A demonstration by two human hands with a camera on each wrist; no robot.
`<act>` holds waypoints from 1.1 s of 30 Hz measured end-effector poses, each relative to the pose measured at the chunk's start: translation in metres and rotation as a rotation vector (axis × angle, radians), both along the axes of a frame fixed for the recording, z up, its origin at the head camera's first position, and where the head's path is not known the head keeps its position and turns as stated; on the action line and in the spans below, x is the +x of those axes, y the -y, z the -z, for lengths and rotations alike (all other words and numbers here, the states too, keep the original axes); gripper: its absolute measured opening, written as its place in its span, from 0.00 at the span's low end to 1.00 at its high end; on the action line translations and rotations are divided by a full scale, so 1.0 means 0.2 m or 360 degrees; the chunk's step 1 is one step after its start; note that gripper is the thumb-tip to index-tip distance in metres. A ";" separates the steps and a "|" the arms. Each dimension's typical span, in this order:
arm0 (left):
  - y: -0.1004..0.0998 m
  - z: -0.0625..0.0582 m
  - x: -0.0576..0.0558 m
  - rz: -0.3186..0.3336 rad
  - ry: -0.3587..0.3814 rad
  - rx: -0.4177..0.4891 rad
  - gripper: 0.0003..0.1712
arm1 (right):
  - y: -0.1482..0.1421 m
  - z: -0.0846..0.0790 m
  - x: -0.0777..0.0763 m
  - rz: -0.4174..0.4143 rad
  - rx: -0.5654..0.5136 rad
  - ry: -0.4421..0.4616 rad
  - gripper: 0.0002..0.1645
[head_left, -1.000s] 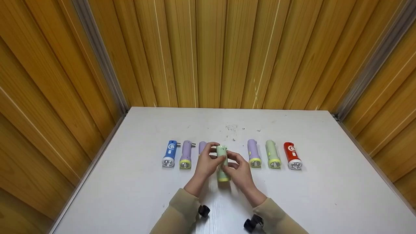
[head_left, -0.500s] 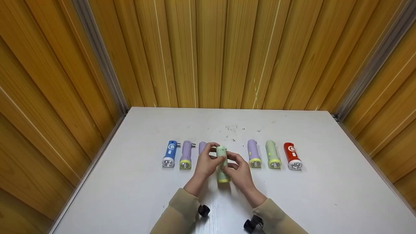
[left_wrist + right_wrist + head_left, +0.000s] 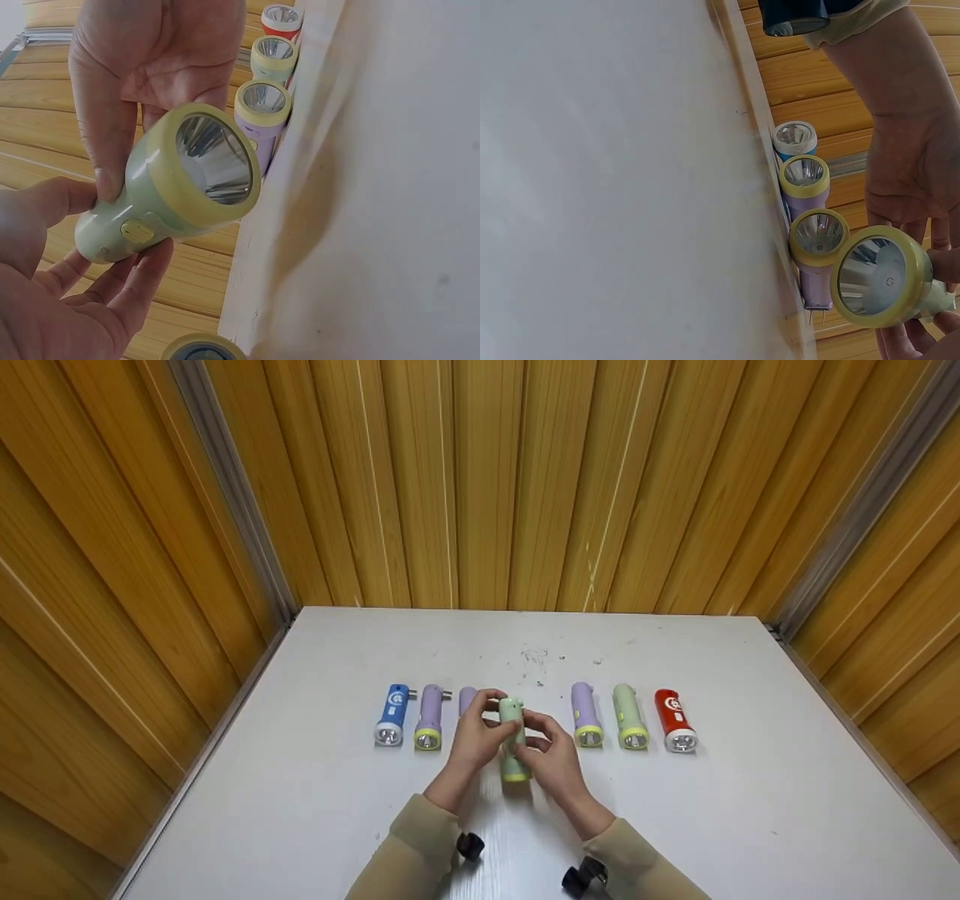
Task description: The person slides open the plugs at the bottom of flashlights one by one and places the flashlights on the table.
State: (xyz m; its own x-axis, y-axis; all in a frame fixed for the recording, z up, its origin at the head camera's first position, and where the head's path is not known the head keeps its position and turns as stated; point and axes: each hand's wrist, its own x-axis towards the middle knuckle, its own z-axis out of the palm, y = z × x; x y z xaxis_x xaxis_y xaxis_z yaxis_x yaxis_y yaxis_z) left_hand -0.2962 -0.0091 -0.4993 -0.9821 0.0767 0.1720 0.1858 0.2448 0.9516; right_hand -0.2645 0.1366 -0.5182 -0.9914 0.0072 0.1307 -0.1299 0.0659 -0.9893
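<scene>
A pale green flashlight (image 3: 515, 771) with a yellow rim is held up between both hands over the table, its lens end toward the person. My left hand (image 3: 478, 739) grips its narrower rear part from the left, thumb along the top. From the right, my right hand (image 3: 556, 761) pinches the body, its thumb near the middle. The left wrist view shows the yellow switch (image 3: 137, 230) on the body, close to the left fingers. Its silvery reflector (image 3: 871, 276) faces out in the right wrist view. The fingers hide parts of the body.
Flashlights lie in a row on the white table (image 3: 300, 810). Left are a blue one (image 3: 394, 709), a purple one (image 3: 430, 712) and another purple one (image 3: 466, 697) partly behind my left hand. Right are purple (image 3: 584, 709), green (image 3: 627, 709) and red (image 3: 670, 712) ones. Wood-patterned walls (image 3: 480, 487) enclose the table.
</scene>
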 end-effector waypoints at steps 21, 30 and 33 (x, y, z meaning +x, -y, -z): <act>0.00 0.00 0.00 0.0000 -0.0019 -0.0027 0.24 | 0.00 0.00 0.00 -0.0025 -0.0012 0.0009 0.33; 0.00 0.01 0.00 0.0004 -0.0005 -0.0016 0.25 | 0.00 0.01 0.00 -0.0035 -0.0017 0.0005 0.33; 0.00 0.01 0.00 0.0003 -0.0015 -0.0026 0.25 | 0.00 0.01 0.00 -0.0033 -0.0013 0.0001 0.33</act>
State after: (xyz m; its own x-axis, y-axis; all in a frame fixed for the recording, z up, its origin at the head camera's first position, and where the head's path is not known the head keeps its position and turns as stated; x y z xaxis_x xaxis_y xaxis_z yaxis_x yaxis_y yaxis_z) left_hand -0.2971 -0.0085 -0.5015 -0.9803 0.0813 0.1801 0.1953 0.2598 0.9457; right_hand -0.2646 0.1372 -0.5194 -0.9914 -0.0122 0.1300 -0.1305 0.0553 -0.9899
